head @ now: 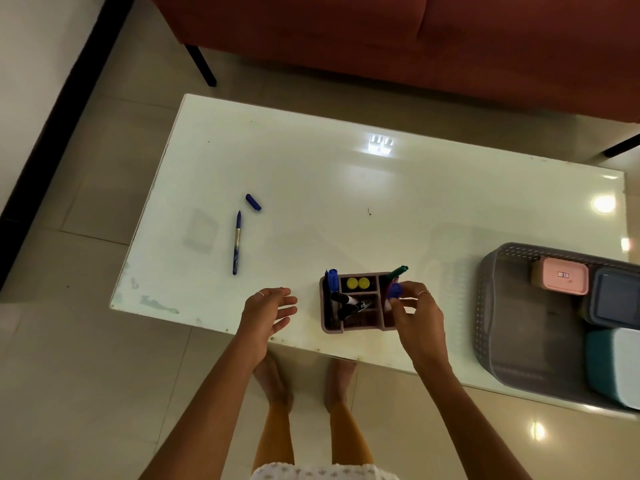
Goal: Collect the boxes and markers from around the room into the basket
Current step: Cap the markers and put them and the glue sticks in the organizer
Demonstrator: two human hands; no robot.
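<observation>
Fingertips of the right hand (417,311) pinch a blue marker (394,291) over the pink organizer (356,329), probably slotting it in. Left hand (266,311) hovers spread and empty beside it. Uncapped blue pen (237,242) and cap (253,202) lie beyond the left hand; the gray basket (491,306) with boxes sits past the right.

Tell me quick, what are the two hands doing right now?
Left hand: open, holding nothing, beside the organizer tray.
Right hand: pinching a blue marker at the tray's right compartment.
</observation>
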